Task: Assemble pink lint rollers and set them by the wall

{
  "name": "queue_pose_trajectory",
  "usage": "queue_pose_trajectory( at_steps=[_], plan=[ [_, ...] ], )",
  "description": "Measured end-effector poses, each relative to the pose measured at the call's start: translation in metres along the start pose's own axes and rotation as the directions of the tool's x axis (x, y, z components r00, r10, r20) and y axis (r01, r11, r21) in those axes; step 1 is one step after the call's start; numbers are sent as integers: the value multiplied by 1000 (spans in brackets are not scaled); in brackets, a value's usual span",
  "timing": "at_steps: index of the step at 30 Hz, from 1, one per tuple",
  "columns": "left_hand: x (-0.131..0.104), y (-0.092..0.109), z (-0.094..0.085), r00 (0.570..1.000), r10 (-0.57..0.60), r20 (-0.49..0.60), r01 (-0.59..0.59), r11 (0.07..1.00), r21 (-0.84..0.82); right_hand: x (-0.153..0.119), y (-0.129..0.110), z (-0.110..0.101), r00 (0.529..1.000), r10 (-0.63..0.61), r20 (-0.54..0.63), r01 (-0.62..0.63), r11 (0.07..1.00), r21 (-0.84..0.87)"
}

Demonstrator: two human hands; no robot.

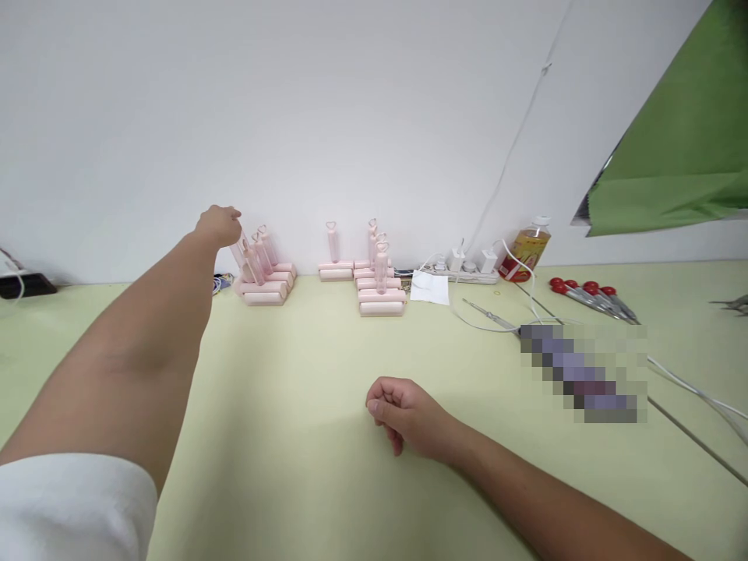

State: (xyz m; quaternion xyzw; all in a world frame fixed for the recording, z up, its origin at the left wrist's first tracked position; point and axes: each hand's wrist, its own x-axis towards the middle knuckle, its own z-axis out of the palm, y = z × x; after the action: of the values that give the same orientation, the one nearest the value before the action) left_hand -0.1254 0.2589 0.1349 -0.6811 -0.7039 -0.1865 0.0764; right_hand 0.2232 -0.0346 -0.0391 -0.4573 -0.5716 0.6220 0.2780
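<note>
My left hand (220, 226) reaches far forward to the group of pink pieces at the back left. Its fingers are closed at the top of a clear pink tube (237, 251), whose upper end they hide. Beside it, more clear pink tubes (269, 248) with ring-shaped tops stand upright around stacked pink cylinders (264, 298). My right hand (409, 413) rests above the middle of the table, its fingers loosely curled in with nothing visible in them. Further back stand another group of pink cylinders (382, 308) and upright clear tubes (382, 269).
On the pale green table (292, 436) lie a white paper (429, 287), a power strip (467, 274) with plugs, a drink bottle (527, 248), several red-capped tools (593, 294) and white cables. A green sheet (678, 140) hangs at upper right. A white wall stands behind.
</note>
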Motion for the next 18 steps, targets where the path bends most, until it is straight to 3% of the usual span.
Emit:
queue_pose_trajectory(
  at_steps=[3,11,18],
  plan=[
    [-5,0,-11,997,-72,-32,74,996,48,0,1,0,1000,-6,2,6,1000,-7],
    [-27,4,-38,993,-65,-95,73,993,87,4,12,-1,998,-66,13,67,998,-14],
    [-43,-2,-87,970,-78,-229,82,997,6,4,9,-2,999,-53,11,53,999,-5]
  ],
)
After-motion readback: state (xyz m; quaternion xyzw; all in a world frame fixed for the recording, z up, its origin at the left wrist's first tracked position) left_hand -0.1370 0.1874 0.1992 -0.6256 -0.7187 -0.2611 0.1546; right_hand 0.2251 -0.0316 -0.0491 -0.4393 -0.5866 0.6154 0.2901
